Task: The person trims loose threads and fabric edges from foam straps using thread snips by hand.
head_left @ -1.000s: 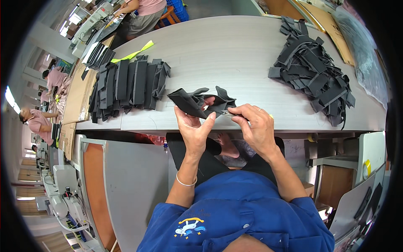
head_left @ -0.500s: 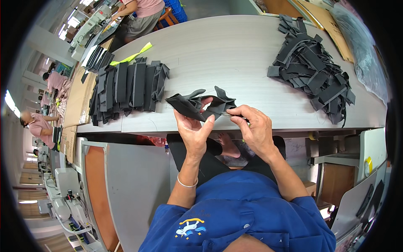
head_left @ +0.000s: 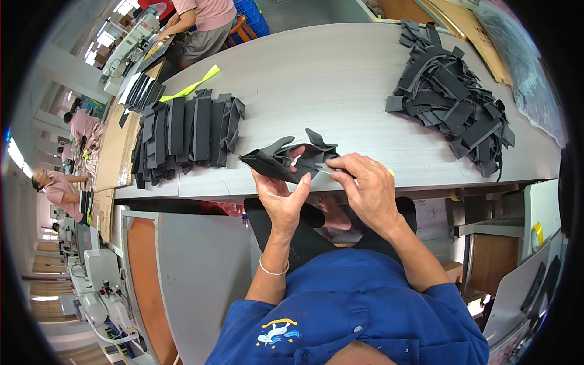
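Note:
Over the table's near edge, my left hand (head_left: 281, 198) grips a folded dark grey fabric piece (head_left: 266, 160). One finger shows through an opening in the cloth, with the thumb along its near side. My right hand (head_left: 366, 188) pinches a slim silvery tool (head_left: 323, 170) between thumb and fingers, its tip against the cloth's right part. Most of that tool is hidden in the palm, so its exact kind does not show. To the left lies a row of stacked dark grey fabric pieces (head_left: 176, 131); at the right is a loose heap of grey fabric strips (head_left: 447, 91).
A bright yellow-green strip (head_left: 193, 84) lies behind the stacked row on the pale table (head_left: 316, 73). Clear plastic sheeting (head_left: 529, 85) and cardboard (head_left: 471, 45) line the right edge. A grey panel (head_left: 204, 267) stands below left. Co-workers (head_left: 210, 24) and sewing machines are farther left.
The silvery tool shows more clearly at the cloth, and my right hand has shifted slightly left. My left hand keeps its hold on the fabric.

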The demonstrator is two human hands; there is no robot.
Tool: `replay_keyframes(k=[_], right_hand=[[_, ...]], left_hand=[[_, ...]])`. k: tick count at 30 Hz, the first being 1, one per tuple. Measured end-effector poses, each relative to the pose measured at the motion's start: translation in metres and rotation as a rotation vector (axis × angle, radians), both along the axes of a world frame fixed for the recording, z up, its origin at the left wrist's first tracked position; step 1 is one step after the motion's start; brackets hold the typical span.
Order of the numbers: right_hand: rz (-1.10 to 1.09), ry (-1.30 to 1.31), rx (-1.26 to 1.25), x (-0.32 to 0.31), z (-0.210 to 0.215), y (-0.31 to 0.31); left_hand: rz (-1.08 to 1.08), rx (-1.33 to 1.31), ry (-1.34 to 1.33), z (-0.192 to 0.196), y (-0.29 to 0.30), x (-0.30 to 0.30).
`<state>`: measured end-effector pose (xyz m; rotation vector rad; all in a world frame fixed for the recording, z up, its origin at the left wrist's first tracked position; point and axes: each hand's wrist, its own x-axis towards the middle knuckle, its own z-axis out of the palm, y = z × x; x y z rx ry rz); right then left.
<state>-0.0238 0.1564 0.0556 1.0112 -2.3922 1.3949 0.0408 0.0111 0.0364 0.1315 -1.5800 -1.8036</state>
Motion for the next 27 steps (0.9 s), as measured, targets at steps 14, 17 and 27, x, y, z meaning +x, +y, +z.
replay_keyframes(k=[14, 17, 27], right_hand=[[-0.051, 0.248, 0.176, 0.003, -0.002, -0.023], [-0.037, 0.263, 0.204, 0.003, -0.004, -0.022], [0.035, -0.019, 0.052, -0.004, -0.002, -0.016]], left_hand=[[0.048, -0.244, -0.026, -0.013, 0.0, 0.004], [0.046, -0.208, -0.073, -0.012, 0.002, 0.005], [0.032, -0.268, -0.037, -0.009, 0.002, 0.002]])
